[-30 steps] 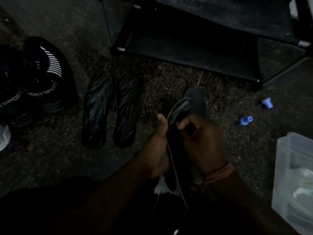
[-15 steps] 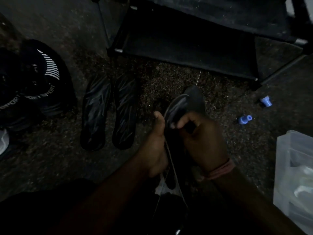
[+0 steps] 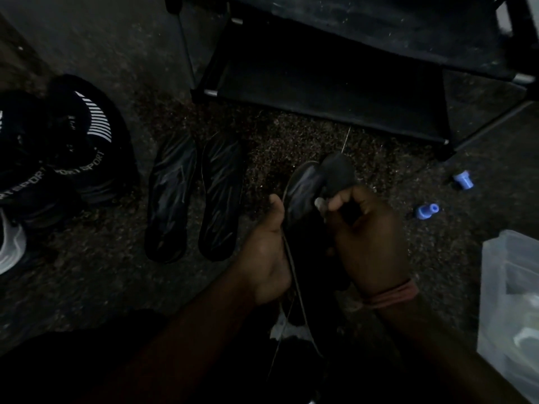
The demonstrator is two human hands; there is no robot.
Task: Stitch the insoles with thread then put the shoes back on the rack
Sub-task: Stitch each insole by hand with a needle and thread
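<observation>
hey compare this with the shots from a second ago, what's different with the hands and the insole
Little has changed. The right hand has shifted its fingertips slightly up along the held insole, and the needle still pokes past its tip. The left hand keeps its grip on the insole's edge with the thread. The two insoles on the floor and the blue caps stayed put.

Floor (image 3: 96,287): 2 insoles (image 3: 194,196), shoes (image 3: 58,147).

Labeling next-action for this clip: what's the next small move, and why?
Probably draw the thread taut with the right hand. Both hands grip the insole: the left hand steadies its edge, the right pinches near its toe end, and thread hangs slack below.
</observation>
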